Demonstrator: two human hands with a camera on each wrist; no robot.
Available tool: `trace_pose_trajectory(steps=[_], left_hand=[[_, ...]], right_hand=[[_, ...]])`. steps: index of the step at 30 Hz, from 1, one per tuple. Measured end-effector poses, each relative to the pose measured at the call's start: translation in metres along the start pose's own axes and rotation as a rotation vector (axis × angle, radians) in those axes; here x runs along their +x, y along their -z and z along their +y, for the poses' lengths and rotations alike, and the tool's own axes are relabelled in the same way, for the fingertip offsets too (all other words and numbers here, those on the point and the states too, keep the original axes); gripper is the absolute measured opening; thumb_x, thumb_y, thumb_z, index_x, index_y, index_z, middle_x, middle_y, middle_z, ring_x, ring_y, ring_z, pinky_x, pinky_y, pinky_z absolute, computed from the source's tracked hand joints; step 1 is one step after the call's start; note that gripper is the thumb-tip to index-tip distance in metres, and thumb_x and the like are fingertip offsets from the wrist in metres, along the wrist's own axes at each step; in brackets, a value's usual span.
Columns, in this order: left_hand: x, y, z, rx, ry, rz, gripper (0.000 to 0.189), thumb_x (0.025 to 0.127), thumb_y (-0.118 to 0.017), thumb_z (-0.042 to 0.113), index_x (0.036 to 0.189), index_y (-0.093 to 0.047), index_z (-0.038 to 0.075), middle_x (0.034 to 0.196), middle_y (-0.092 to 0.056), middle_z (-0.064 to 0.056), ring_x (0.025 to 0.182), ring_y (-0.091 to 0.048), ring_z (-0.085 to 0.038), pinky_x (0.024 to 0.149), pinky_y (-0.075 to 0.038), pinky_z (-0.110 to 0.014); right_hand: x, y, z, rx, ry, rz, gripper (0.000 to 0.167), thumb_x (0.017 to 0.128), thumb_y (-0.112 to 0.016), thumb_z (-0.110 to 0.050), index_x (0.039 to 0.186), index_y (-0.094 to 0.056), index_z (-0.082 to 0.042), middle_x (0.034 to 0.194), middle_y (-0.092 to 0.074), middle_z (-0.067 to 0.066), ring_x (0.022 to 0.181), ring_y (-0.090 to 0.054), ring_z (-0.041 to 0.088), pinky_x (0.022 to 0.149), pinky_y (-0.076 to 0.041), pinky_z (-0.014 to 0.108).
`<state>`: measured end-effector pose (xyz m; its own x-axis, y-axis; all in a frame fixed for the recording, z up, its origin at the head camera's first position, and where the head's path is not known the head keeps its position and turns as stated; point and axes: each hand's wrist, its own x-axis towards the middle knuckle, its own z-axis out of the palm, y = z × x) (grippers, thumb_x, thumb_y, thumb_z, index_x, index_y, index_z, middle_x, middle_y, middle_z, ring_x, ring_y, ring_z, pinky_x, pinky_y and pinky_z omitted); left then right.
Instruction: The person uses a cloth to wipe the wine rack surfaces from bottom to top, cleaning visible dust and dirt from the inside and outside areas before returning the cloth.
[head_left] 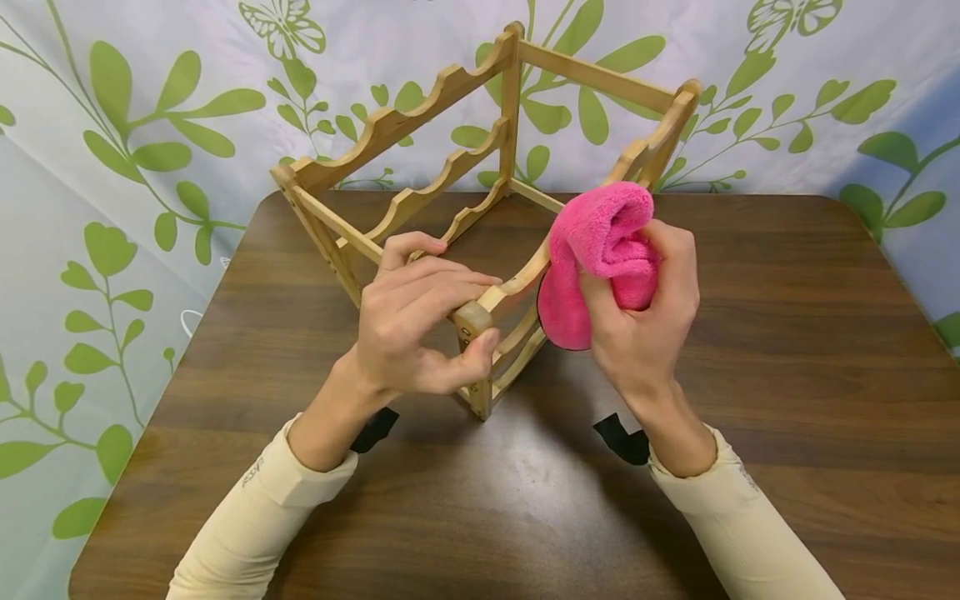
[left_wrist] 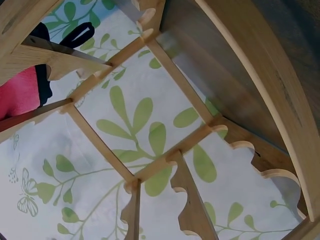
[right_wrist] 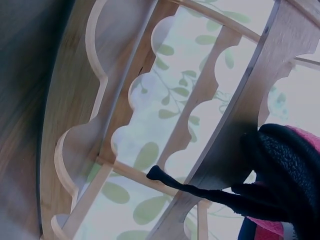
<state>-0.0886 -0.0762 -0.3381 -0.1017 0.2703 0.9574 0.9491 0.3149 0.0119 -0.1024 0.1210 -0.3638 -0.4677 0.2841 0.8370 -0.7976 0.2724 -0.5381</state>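
A light wooden wine rack (head_left: 600,79) with scalloped rails stands at an angle, one corner toward me. My left hand (head_left: 420,321) grips that near top corner, fingers laid over the top and thumb against the corner's front. In my right hand (head_left: 652,325) is a bunched pink cloth (head_left: 600,233), pressed against the scalloped top rail on the right, with part of it hanging down beside the rail. The left wrist view shows the cloth's pink face (left_wrist: 20,97) and dark edge beyond the rails. A dark loop (right_wrist: 215,195) on the cloth crosses the rail in the right wrist view.
The rack stands on a brown wood-grain table (head_left: 787,375). Behind it hangs a white curtain (head_left: 45,167) with green leaf and butterfly prints, close to the rack's far corner. Black pieces (head_left: 622,437) show beside both wrists.
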Motion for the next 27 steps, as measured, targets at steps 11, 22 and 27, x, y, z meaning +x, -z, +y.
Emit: trace_pose_trajectory(steps=[11,22,27], left_hand=[[-0.002,0.002,-0.005,-0.062,0.03,0.066,0.03,0.084,-0.058,0.024,0.071,-0.07,0.0,0.071,-0.071,-0.01,0.059,-0.066,-0.022,0.082,-0.043,-0.048],[-0.005,0.006,-0.011,-0.158,0.058,0.093,0.028,0.082,-0.059,0.022,0.066,-0.067,0.001,0.066,-0.069,-0.011,0.055,-0.063,-0.024,0.087,-0.042,-0.044],[-0.004,0.009,-0.013,-0.187,0.07,0.099,0.026,0.079,-0.059,0.022,0.066,-0.067,0.0,0.065,-0.069,-0.011,0.054,-0.063,-0.024,0.088,-0.042,-0.042]], right_hand=[[0.004,0.005,0.006,-0.047,-0.039,0.033,0.043,0.076,-0.075,-0.014,0.108,-0.06,0.012,0.105,-0.064,0.017,0.095,-0.059,0.025,0.081,-0.048,0.031],[0.008,0.017,0.016,-0.237,-0.017,0.031,0.042,0.078,-0.076,-0.018,0.107,-0.061,0.008,0.105,-0.062,0.02,0.1,-0.058,0.023,0.08,-0.047,0.031],[0.01,0.019,0.016,-0.281,-0.01,0.026,0.041,0.079,-0.076,-0.018,0.109,-0.062,0.007,0.107,-0.062,0.02,0.102,-0.058,0.024,0.082,-0.048,0.032]])
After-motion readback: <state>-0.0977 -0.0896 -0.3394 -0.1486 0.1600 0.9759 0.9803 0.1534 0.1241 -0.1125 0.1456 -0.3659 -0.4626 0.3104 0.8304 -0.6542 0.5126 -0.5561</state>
